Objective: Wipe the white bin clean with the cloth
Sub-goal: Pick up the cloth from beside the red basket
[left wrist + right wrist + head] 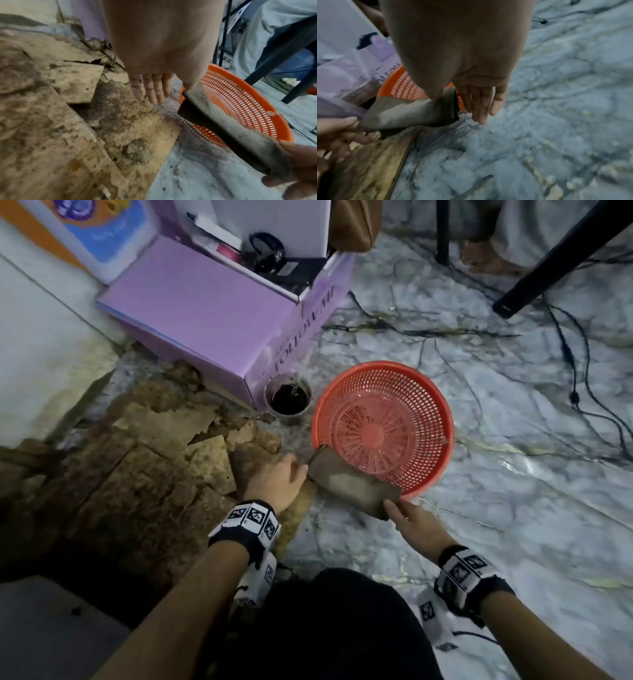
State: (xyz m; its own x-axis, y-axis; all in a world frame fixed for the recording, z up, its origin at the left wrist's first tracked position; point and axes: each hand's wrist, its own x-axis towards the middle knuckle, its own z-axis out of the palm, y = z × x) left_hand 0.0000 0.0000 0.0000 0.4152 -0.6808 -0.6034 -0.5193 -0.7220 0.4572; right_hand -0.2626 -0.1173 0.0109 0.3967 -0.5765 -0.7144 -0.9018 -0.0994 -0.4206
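Both your hands are on the cloth [352, 486] right now: your left hand [279, 481] pinches the far corner by thumb, your right hand [416, 525] pinches the near corner, and the grimy grey rag hangs stretched between them. Just beyond your right hand, partly under the cloth, sits the red mesh basket [411, 405]. That is a basket, not a bin, and no white bin shows in any view, so you have yet to find your target. Off your left hand lies the patch of crumbled, dirt-caked floor pieces [164, 460]; past the basket stands a cup of dark liquid [289, 398] against the purple box [205, 309].

Watch the risks, as I judge them. The cloth looks filthy already, so it may smear more than it cleans. Let the left corner sag and it drags across that rubble, picking up grit. Swing forward carelessly and you could tip the cup.
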